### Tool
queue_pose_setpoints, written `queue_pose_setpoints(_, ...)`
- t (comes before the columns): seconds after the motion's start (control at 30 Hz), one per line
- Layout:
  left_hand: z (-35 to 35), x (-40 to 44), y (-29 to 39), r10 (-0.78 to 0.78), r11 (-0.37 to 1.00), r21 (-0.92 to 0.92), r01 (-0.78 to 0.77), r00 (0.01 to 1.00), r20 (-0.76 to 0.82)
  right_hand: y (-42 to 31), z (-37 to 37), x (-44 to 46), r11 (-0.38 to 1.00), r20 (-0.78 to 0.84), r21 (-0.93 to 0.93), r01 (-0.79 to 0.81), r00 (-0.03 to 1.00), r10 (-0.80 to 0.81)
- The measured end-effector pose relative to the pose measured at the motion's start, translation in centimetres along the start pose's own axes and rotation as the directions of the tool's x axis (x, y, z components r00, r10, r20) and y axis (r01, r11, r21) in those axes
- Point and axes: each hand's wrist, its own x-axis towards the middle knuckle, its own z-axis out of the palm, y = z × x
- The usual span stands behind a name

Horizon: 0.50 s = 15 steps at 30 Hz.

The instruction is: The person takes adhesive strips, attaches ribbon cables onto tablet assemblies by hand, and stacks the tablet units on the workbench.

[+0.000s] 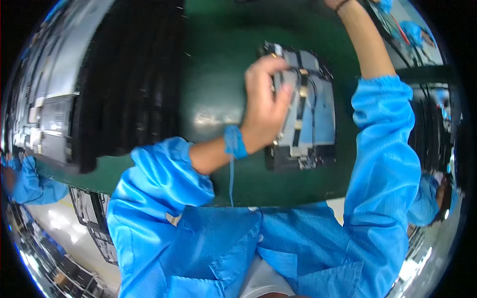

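An opened tablet (325,109) lies on the green work surface, its grey inner panels, dark ribbon strips and cables showing. My left hand (267,92) is at its upper left side, thumb over the inner face and fingers bent at the edge, gripping it; motion blurs the fingertips. A blue wrist strap (235,141) with a hanging cord circles that wrist. My right arm stretches past the tablet to the top of the view. Only the base of my right hand (336,3) shows there, with its fingers cut off by the frame edge.
Black slotted racks or trays (134,79) fill the left of the green mat (213,99). Metal-looking panels (54,119) stand farther left. Co-workers in blue sleeves sit at the left (37,181) and right (425,198). Another blue-clad person (411,32) is at the upper right.
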Motion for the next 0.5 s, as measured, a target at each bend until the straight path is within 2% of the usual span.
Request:
queue_pose_setpoints(0.07, 0.2, 0.2, -0.9, -0.040, 0.986, -0.162, 0.027, 0.996, -0.076, -0.6, -2.5, -7.0, 0.965, -0.036, 0.259, 0.039, 0.999, -0.030)
queue_pose_setpoints(0.13, 0.5, 0.5, 0.3, -0.059, 0.974, -0.223, 0.041, 0.995, -0.076, -1.1, -3.6, -13.7, 0.950, -0.163, 0.313, 0.019, 0.986, 0.034)
queue_pose_setpoints(0.17, 0.7, 1.1, 1.7, -0.111, 0.952, -0.294, 0.089, 0.992, -0.058, 1.9, -5.4, -14.9, 0.659, 0.180, 0.747, -0.090, 0.981, -0.071)
queue_pose_setpoints(0.23, 0.8, 2.2, 5.0, -0.217, 0.889, -0.416, 0.191, 0.976, -0.017, 4.7, -7.4, -18.4, 0.624, 0.226, 0.770, -0.133, 0.971, -0.073)
queue_pose_setpoints(0.27, 0.8, 2.5, 6.1, -0.264, 0.852, -0.468, 0.236, 0.964, 0.004, 3.9, -7.5, -21.6, 0.917, -0.063, 0.398, -0.035, 0.996, 0.065)
queue_pose_setpoints(0.3, 0.9, 2.2, 4.0, -0.029, 0.831, -0.555, 0.038, 0.999, 0.024, 3.2, -6.1, -24.1, 0.927, -0.118, 0.366, -0.082, 0.984, 0.134)
queue_pose_setpoints(0.33, 1.1, 2.0, 1.8, 0.223, 0.726, -0.674, -0.136, 0.974, 0.044, 4.2, -6.2, -25.3, 0.911, -0.123, 0.405, -0.080, 0.982, 0.141)
queue_pose_setpoints(0.37, 1.3, 1.7, -0.2, 0.447, 0.569, -0.789, -0.232, 0.892, 0.060, 5.4, -6.3, -26.5, 0.891, -0.126, 0.446, -0.080, 0.980, 0.151)
queue_pose_setpoints(0.4, 1.3, 1.7, 1.5, 0.456, 0.595, -0.764, -0.248, 0.888, 0.067, 5.0, -5.7, -27.6, 0.909, -0.168, 0.409, -0.082, 0.972, 0.163)
queue_pose_setpoints(0.43, 1.3, 0.5, 3.8, 0.222, 0.795, -0.587, -0.153, 0.974, 0.047, 5.0, -5.4, -28.6, 0.903, -0.161, 0.420, -0.086, 0.972, 0.168)
queue_pose_setpoints(0.47, 1.3, -0.2, 7.2, -0.043, 0.924, -0.378, 0.048, 0.999, 0.022, 5.0, -5.2, -29.5, 0.899, -0.171, 0.431, -0.079, 0.971, 0.167)
queue_pose_setpoints(0.5, 1.3, -1.0, 10.7, -0.288, 0.935, -0.217, 0.281, 0.958, -0.002, 4.8, -4.8, -30.4, 0.894, -0.181, 0.442, -0.071, 0.969, 0.167)
